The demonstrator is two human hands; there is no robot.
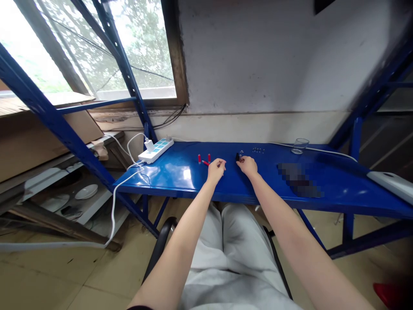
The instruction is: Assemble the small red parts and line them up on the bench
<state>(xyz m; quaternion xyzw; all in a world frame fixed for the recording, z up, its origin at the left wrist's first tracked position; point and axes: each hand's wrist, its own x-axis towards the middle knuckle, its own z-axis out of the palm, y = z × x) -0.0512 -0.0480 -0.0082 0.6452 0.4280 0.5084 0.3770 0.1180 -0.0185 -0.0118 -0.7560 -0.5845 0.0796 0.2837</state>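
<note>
Watching from afar, I am seeing both bare hands working over the blue table (342,172). My right hand (249,165) is reaching to a small cluster of black pieces (237,156) at mid-table; its thumb and forefinger are looking close together at the cluster, though I am not able to tell whether they are pinching a piece or only touching one. My left hand (215,171) is hovering just to the right of the red cylinders (209,157), two standing upright and one lying between them on the near side; its fingers are curling inward, and I cannot tell what, if anything, they are gripping.

For a good pick, I am judging that the right fingertips should be squeezing one piece lightly and lifting straight, sparing its neighbours, with the left wrist clearing the cylinders.

My own knuckles are hiding part of the cluster, the tiny shiny bits (258,150) on the far side are showing too small to identify, and a pixelated patch (298,180) on the right is masking whatever is lying there
</note>
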